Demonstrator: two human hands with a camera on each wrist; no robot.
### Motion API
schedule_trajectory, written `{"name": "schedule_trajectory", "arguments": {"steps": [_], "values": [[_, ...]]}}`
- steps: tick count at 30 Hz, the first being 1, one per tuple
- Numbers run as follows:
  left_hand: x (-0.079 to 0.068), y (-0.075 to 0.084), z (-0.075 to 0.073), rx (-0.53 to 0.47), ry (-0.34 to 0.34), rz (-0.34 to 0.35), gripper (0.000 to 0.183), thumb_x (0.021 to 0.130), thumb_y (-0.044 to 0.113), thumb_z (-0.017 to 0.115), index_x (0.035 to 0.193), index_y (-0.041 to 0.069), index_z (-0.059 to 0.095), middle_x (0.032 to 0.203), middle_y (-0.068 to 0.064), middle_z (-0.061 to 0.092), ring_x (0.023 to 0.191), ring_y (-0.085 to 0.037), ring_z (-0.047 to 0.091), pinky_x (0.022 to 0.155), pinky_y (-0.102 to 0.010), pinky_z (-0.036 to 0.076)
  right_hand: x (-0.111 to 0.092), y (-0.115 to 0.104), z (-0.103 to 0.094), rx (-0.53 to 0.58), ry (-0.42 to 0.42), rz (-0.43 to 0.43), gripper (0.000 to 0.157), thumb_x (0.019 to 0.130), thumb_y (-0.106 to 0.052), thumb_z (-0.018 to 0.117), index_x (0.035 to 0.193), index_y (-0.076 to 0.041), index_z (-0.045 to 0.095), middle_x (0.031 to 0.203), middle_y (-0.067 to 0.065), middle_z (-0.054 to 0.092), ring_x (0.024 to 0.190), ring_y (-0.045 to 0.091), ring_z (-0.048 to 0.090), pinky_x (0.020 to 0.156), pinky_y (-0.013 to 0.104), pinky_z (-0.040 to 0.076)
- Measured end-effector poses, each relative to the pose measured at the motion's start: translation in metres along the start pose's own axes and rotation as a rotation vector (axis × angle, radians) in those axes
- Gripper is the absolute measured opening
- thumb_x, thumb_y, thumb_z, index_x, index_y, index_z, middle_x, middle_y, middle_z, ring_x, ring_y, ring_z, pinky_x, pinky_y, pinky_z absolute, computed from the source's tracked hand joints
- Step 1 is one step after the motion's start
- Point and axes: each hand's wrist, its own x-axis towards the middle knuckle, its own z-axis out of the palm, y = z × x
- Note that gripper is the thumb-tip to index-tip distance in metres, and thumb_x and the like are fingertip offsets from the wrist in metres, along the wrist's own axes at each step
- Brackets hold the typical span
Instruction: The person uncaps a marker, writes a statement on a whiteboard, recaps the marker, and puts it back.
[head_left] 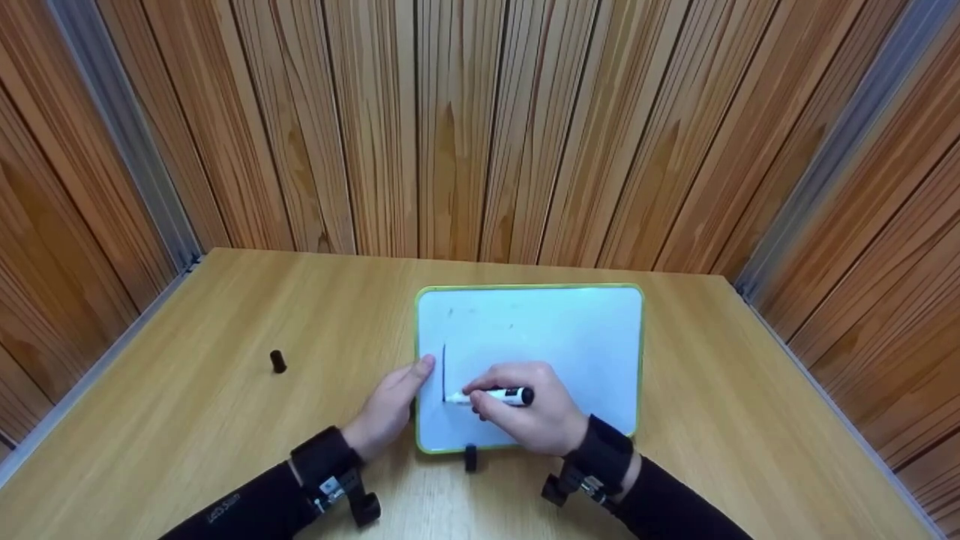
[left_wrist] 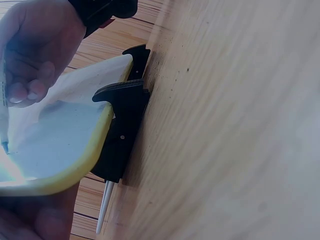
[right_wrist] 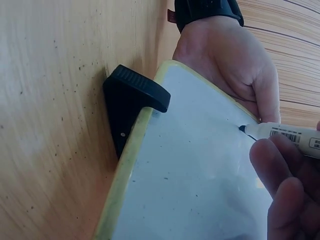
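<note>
A small whiteboard with a yellow-green frame leans on black stand clips that hook over its lower edge. My left hand grips the board's left edge, thumb on the white face and fingers behind. In my right hand, a white marker with a black end is pinched between thumb and fingers. Its dark tip meets the board near the left edge, at the bottom of a straight, upright black line. Small dark specks dot the board's upper part.
A black marker cap sits on the wooden table, left of the board. Another clip juts out at the board's front edge. Wood-plank walls enclose the table at the back and both sides.
</note>
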Motion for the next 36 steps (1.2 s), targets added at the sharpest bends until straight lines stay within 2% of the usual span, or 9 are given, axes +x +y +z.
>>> {"name": "schedule_trajectory", "arguments": {"steps": [5, 12, 22, 29, 36], "values": [[-0.0002, -0.0006, -0.0003, 0.016, 0.002, 0.005, 0.072, 0.122, 0.053, 0.032, 0.161, -0.005, 0.050, 0.153, -0.018, 0.066, 0.140, -0.030, 0.065, 0.114, -0.037, 0.052, -0.0003, 0.0006, 0.0008, -0.009, -0.034, 0.003, 0.015, 0.109, -0.004, 0.070, 0.112, -0.003, 0.085, 0.090, 0.007, 0.082, 0.080, 0.013, 0.075, 0.077, 0.033, 0.065], [0.0011, -0.0025, 0.0006, -0.018, 0.001, 0.020, 0.070, 0.123, 0.048, 0.032, 0.161, -0.008, 0.049, 0.149, -0.021, 0.068, 0.138, -0.030, 0.065, 0.113, -0.037, 0.052, 0.0004, 0.0002, 0.0035, -0.026, -0.029, -0.068, 0.015, 0.106, 0.000, 0.070, 0.109, -0.002, 0.085, 0.086, 0.004, 0.081, 0.076, 0.012, 0.074, 0.072, 0.034, 0.064], [-0.0002, -0.0008, 0.0005, 0.005, 0.004, 0.007, 0.073, 0.122, 0.052, 0.032, 0.164, -0.006, 0.046, 0.155, -0.020, 0.064, 0.144, -0.032, 0.061, 0.116, -0.038, 0.050, 0.0007, -0.0008, 0.0025, -0.007, -0.043, -0.034, 0.015, 0.108, -0.002, 0.070, 0.110, -0.002, 0.085, 0.087, 0.006, 0.081, 0.076, 0.012, 0.074, 0.074, 0.033, 0.065], [-0.0012, 0.0008, -0.0005, -0.013, -0.028, 0.001, 0.072, 0.122, 0.054, 0.030, 0.161, -0.004, 0.049, 0.149, -0.020, 0.069, 0.137, -0.032, 0.068, 0.112, -0.040, 0.055, 0.0014, -0.0032, -0.0004, 0.027, 0.049, -0.056, 0.016, 0.107, 0.003, 0.070, 0.113, -0.001, 0.084, 0.089, 0.009, 0.081, 0.076, 0.021, 0.076, 0.072, 0.034, 0.065], [-0.0022, 0.0020, -0.0001, -0.013, -0.015, -0.012, 0.072, 0.122, 0.053, 0.031, 0.160, -0.005, 0.050, 0.146, -0.020, 0.071, 0.135, -0.032, 0.069, 0.110, -0.039, 0.056, 0.0025, -0.0021, 0.0012, 0.018, 0.114, -0.094, 0.017, 0.105, 0.007, 0.071, 0.116, 0.001, 0.083, 0.090, 0.010, 0.080, 0.075, 0.025, 0.076, 0.067, 0.032, 0.064]]}}
